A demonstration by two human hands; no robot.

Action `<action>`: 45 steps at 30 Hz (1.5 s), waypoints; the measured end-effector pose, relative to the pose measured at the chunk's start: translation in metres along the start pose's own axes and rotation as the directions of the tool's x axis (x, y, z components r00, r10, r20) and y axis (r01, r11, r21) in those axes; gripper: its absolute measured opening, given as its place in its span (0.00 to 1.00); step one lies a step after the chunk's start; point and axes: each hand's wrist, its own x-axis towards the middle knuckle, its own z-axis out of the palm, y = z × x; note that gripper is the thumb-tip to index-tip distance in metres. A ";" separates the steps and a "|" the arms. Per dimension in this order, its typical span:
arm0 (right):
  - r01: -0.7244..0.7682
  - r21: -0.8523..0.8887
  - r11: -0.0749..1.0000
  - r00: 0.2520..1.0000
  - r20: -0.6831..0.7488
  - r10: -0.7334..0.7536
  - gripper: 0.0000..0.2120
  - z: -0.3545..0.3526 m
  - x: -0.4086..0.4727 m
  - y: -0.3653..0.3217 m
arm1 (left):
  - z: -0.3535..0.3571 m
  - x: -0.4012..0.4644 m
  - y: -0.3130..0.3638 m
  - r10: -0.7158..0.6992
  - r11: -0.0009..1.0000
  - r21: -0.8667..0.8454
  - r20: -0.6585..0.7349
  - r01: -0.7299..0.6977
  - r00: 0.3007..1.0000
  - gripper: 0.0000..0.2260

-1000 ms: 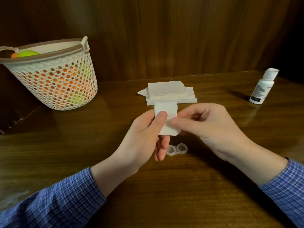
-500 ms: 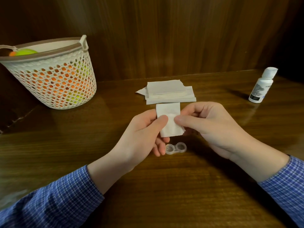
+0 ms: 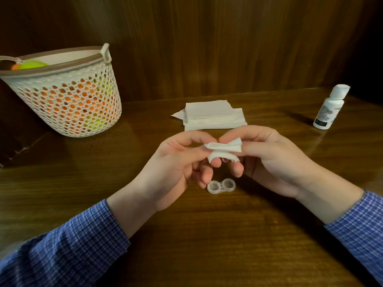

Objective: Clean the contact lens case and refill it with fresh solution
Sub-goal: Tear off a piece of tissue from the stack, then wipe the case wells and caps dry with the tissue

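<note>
- Where it was flat a second ago, the tissue (image 3: 222, 151) is now bunching, pinched in both hands' grip: left hand (image 3: 176, 168), right hand (image 3: 269, 160).
- Case (image 3: 221, 186) is lying open on the worktop (image 3: 207, 235), just below the fingers, untouched.

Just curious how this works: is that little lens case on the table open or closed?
Open. The lens case lies on the table with no caps on; both round wells show. Cannot tell whether they hold liquid.

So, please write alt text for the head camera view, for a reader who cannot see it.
Both hands, left hand and right hand, pinch a small folded tissue above an open clear contact lens case on a wooden table. Behind lie a tissue stack, a white solution bottle at right and a perforated basket at left.
</note>
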 end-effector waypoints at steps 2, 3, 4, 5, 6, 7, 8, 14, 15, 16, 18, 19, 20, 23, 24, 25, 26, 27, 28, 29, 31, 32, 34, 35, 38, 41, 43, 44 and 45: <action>-0.005 0.040 0.999 0.999 0.032 0.004 0.08 0.000 0.001 0.001 | 0.000 0.000 0.000 -0.014 0.999 -0.045 0.030 0.015 0.999 0.10; 0.002 0.038 0.999 0.999 0.044 -0.004 0.09 0.000 0.001 0.002 | 0.000 0.000 0.000 -0.023 0.998 -0.061 0.041 0.026 0.999 0.11; 0.018 0.014 1.000 0.999 0.049 -0.019 0.10 -0.001 0.001 0.002 | 0.000 0.000 0.001 -0.032 0.997 -0.067 0.046 0.035 0.998 0.12; 0.043 -0.030 0.999 0.998 0.051 -0.042 0.11 -0.002 0.001 0.002 | 0.001 0.000 0.002 -0.038 0.998 -0.054 0.043 0.041 0.998 0.13; 0.071 -0.081 0.994 0.996 0.051 -0.067 0.12 -0.003 0.001 0.002 | 0.002 0.000 0.003 -0.042 0.999 -0.024 0.035 0.043 0.999 0.13; 0.096 -0.126 0.987 0.995 0.048 -0.091 0.12 -0.005 0.001 0.001 | 0.002 0.000 0.004 -0.037 0.999 0.024 0.020 0.037 0.999 0.11; 0.113 -0.160 0.981 0.993 0.039 -0.109 0.13 -0.006 0.001 0.000 | 0.003 0.000 0.004 -0.022 0.996 0.087 -0.003 0.022 1.000 0.09; 0.187 -0.598 0.779 0.971 -0.008 -0.239 0.02 -0.007 -0.002 0.003 | 0.006 -0.002 -0.002 0.050 0.933 0.359 -0.109 -0.008 0.993 0.02; 0.191 -0.636 0.748 0.967 -0.009 -0.254 0.03 -0.006 -0.002 0.004 | 0.007 -0.002 -0.003 0.063 0.923 0.385 -0.129 -0.009 0.990 0.02; 0.193 -0.641 0.743 0.966 -0.010 -0.260 0.06 -0.006 -0.002 0.005 | 0.008 -0.002 -0.004 0.077 0.911 0.413 -0.143 -0.012 0.987 0.02; 0.172 -0.616 0.769 0.972 -0.022 -0.235 0.13 -0.007 -0.002 0.004 | 0.008 -0.001 -0.006 0.116 0.883 0.468 -0.142 -0.037 0.983 0.06; 0.148 -0.611 0.777 0.977 -0.032 -0.212 0.15 -0.008 -0.002 0.003 | 0.007 -0.001 -0.007 0.135 0.870 0.489 -0.133 -0.054 0.982 0.08; 0.124 -0.608 0.784 0.982 -0.037 -0.184 0.15 -0.008 -0.002 0.002 | 0.007 -0.001 -0.008 0.153 0.857 0.511 -0.125 -0.068 0.980 0.10; 0.081 -0.567 0.820 0.994 -0.014 -0.109 0.07 -0.009 -0.001 0.001 | 0.008 -0.002 -0.010 0.187 0.807 0.586 -0.123 -0.081 0.975 0.13; 0.082 -0.568 0.819 0.994 -0.011 -0.107 0.05 -0.009 -0.001 0.001 | 0.008 -0.003 -0.012 0.193 0.789 0.610 -0.130 -0.075 0.973 0.13; 0.095 -0.587 0.804 0.992 -0.015 -0.128 0.04 -0.011 -0.001 0.001 | 0.008 -0.003 -0.014 0.204 0.764 0.642 -0.134 -0.072 0.970 0.13; 0.119 -0.625 0.772 0.986 -0.020 -0.168 0.04 -0.013 -0.002 0.000 | 0.006 -0.004 -0.016 0.216 0.727 0.684 -0.134 -0.067 0.967 0.12; 0.147 -0.675 0.723 0.977 -0.015 -0.213 0.03 -0.016 -0.003 -0.001 | 0.004 -0.006 -0.018 0.217 0.678 0.733 -0.125 -0.057 0.968 0.12; 0.168 -0.729 0.664 0.971 0.006 -0.239 0.04 -0.020 -0.005 -0.003 | 0.001 -0.008 -0.020 0.197 0.612 0.790 -0.107 -0.037 0.975 0.12; 0.178 -0.780 0.601 0.970 0.035 -0.242 0.05 -0.024 -0.008 -0.005 | -0.001 -0.009 -0.022 0.161 0.527 0.850 -0.082 -0.015 0.984 0.14; 0.184 -0.849 0.496 0.975 0.093 -0.201 0.08 -0.030 -0.015 -0.004 | -0.004 -0.010 -0.026 0.077 0.373 0.928 -0.034 0.003 0.996 0.19; 0.190 -0.866 0.462 0.977 0.120 -0.176 0.10 -0.032 -0.019 -0.002 | -0.005 -0.009 -0.028 0.045 0.341 0.940 -0.026 0.009 0.999 0.21; 0.218 -0.880 0.421 0.974 0.168 -0.152 0.12 -0.032 -0.023 0.003 | -0.005 -0.006 -0.030 0.018 0.326 0.945 -0.020 0.013 1.000 0.20; 0.234 -0.884 0.406 0.971 0.188 -0.150 0.12 -0.032 -0.024 0.005 | -0.005 -0.005 -0.031 0.014 0.327 0.945 -0.014 0.009 1.000 0.18; 0.269 -0.904 0.332 0.963 0.242 -0.121 0.11 -0.029 -0.023 0.008 | -0.005 -0.004 -0.032 0.016 0.352 0.936 0.017 -0.021 1.000 0.08; 0.265 -0.922 0.282 0.964 0.260 -0.056 0.10 -0.026 -0.022 0.010 | -0.006 -0.005 -0.032 0.013 0.370 0.928 0.035 -0.037 0.999 0.05; 0.256 -0.926 0.278 0.966 0.253 -0.046 0.10 -0.025 -0.021 0.011 | -0.007 -0.004 -0.033 0.016 0.377 0.925 0.044 -0.047 0.999 0.05; 0.255 -0.926 0.278 0.967 0.250 -0.053 0.10 -0.025 -0.021 0.012 | -0.007 -0.004 -0.033 0.017 0.382 0.923 0.046 -0.050 0.999 0.05; 0.252 -0.927 0.279 0.968 0.245 -0.060 0.11 -0.024 -0.021 0.013 | -0.007 -0.003 -0.033 0.017 0.388 0.920 0.046 -0.049 0.999 0.04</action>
